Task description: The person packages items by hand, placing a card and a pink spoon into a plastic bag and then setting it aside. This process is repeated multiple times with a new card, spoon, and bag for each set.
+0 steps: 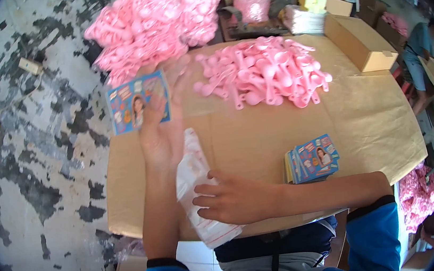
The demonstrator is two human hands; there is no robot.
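My left hand (157, 123) is raised over the left edge of the table. Its thumb presses on a blue printed card (124, 106), which seems to sit in a clear plastic sleeve; the fingers behind are blurred. My right hand (232, 195) lies across a stack of clear-white plastic bags (192, 173), its fingers apart and slightly bent. Right of that hand, beyond my forearm, stands a stack of similar blue cards (313, 157). A loose heap of pink plastic spoons (266, 73) covers the far middle of the table.
Large clear bags of pink spoons (158, 21) are heaped beyond the brown-covered table (375, 112). A cardboard box (360, 41) sits at the far right corner. Other people (422, 53) are at the right. A peeling wall (39, 172) borders the left.
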